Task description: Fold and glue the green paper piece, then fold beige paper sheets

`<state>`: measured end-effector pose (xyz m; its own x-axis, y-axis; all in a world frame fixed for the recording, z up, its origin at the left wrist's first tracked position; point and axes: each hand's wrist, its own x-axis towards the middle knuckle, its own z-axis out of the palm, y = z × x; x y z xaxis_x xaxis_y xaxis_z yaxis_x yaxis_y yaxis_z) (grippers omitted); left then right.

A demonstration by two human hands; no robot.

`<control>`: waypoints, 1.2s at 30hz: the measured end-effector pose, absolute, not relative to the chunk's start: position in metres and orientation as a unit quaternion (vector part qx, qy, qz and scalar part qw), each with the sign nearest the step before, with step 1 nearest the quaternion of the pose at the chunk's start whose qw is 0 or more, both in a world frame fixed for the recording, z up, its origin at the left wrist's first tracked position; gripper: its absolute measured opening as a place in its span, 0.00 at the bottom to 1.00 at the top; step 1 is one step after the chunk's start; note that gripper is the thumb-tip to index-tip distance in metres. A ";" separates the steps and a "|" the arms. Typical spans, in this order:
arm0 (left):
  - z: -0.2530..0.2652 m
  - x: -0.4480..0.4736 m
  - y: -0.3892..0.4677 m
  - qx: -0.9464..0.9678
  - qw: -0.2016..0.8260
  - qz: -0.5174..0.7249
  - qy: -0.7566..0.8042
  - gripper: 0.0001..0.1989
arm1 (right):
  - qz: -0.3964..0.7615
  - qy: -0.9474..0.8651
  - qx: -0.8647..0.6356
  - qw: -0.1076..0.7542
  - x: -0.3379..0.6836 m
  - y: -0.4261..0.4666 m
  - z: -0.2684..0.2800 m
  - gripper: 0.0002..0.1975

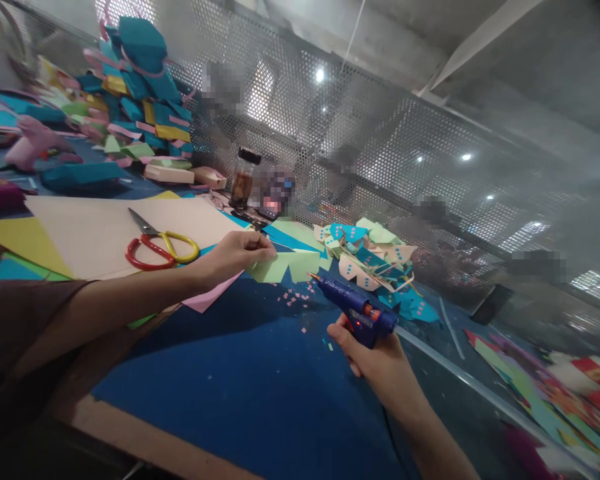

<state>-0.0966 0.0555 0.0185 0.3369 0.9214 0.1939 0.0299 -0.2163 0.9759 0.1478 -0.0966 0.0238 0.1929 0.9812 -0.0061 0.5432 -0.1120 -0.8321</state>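
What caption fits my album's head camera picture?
Left hand holds pale green paper; right hand points a blue glue gun toward it.

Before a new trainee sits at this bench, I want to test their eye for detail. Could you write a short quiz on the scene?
1. Multiple choice: what does the person's right grip hold?
A) a paintbrush
B) a glue gun
C) a ruler

2. True or false: the scissors on the pale sheet have two handle loops of the same colour.

3. Fill in the blank: the paper pinched in the person's left grip is light ____.

Key:
1. B
2. False; one loop is red, the other yellow.
3. green
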 end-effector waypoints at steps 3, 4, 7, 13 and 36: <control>0.015 -0.097 0.056 0.661 0.496 0.435 0.359 0.08 | 0.270 -0.544 -0.700 0.376 0.150 -0.099 0.023 0.23; 0.014 -0.097 0.056 0.667 0.491 0.432 0.357 0.09 | 0.257 -0.550 -0.700 0.378 0.150 -0.099 0.022 0.23; 0.013 -0.098 0.055 0.679 0.482 0.424 0.356 0.10 | 0.228 -0.580 -0.683 0.381 0.150 -0.100 0.020 0.21; 0.013 -0.097 0.054 0.689 0.483 0.411 0.349 0.13 | 0.180 -0.633 -0.657 0.369 0.145 -0.100 0.023 0.16; 0.010 -0.094 0.053 0.699 0.480 0.410 0.336 0.12 | 0.150 -0.654 -0.645 0.367 0.145 -0.096 0.019 0.16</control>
